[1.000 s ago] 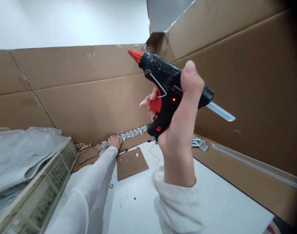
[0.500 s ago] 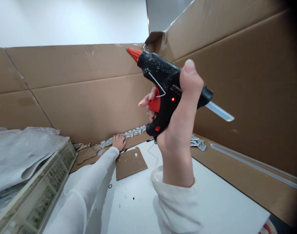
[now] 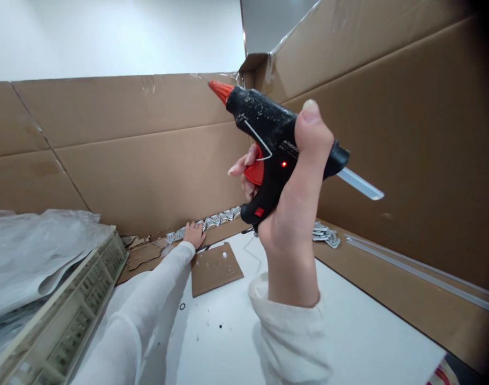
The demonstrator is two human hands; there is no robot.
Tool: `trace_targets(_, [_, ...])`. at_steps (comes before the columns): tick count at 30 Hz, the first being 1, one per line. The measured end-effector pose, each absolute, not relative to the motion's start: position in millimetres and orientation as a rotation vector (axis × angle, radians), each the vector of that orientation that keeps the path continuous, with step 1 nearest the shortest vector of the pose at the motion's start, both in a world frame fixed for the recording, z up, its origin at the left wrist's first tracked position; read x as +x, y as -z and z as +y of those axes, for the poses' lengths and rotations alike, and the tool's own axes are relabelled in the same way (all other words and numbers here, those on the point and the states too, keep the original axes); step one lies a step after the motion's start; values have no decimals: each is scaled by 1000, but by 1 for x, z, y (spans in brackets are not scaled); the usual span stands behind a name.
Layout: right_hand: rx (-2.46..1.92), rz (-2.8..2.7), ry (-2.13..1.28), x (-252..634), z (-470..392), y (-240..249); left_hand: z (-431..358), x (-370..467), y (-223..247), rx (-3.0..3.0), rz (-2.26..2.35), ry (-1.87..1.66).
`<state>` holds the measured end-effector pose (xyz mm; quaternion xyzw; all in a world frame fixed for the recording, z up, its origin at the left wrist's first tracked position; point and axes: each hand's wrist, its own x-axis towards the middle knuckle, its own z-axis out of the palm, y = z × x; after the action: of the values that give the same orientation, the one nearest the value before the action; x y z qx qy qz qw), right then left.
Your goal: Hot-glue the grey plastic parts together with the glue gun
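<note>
My right hand is wrapped around the handle of a black hot glue gun and holds it up in front of me. Its red nozzle points up and to the left, its small lamp glows red, and a clear glue stick sticks out of the back. Fingers rest at the red trigger. Far off at the back of the table, my left hand lies with fingers spread over a row of small grey-white pieces. Whatever is under its palm is hidden.
Cardboard walls enclose the white table. A glue-spotted cardboard square lies in the middle. At left stands a plastic crate with plastic sheeting. More grey pieces and clear glue sticks lie at right.
Almost nothing differs. My left hand has shifted very slightly to the left, and the glue gun stays raised in my right hand.
</note>
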<state>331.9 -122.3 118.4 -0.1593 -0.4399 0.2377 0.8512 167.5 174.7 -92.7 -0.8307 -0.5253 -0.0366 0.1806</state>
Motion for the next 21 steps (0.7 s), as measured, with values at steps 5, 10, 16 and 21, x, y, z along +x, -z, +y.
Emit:
trace_targets(5, [-303, -903, -498, 331, -122, -120, 175, 164, 90, -2358, -1468, 77])
trace_targets(10, [-318, -904, -480, 330, -120, -118, 178, 166, 88, -2347, -1529, 98])
trace_targets(16, [-300, -889, -504, 329, -123, -119, 184, 174, 90, -2228, -1803, 219])
trace_targets(21, [-296, -880, -509, 329, -123, -120, 188, 155, 79, -2003, -2106, 326])
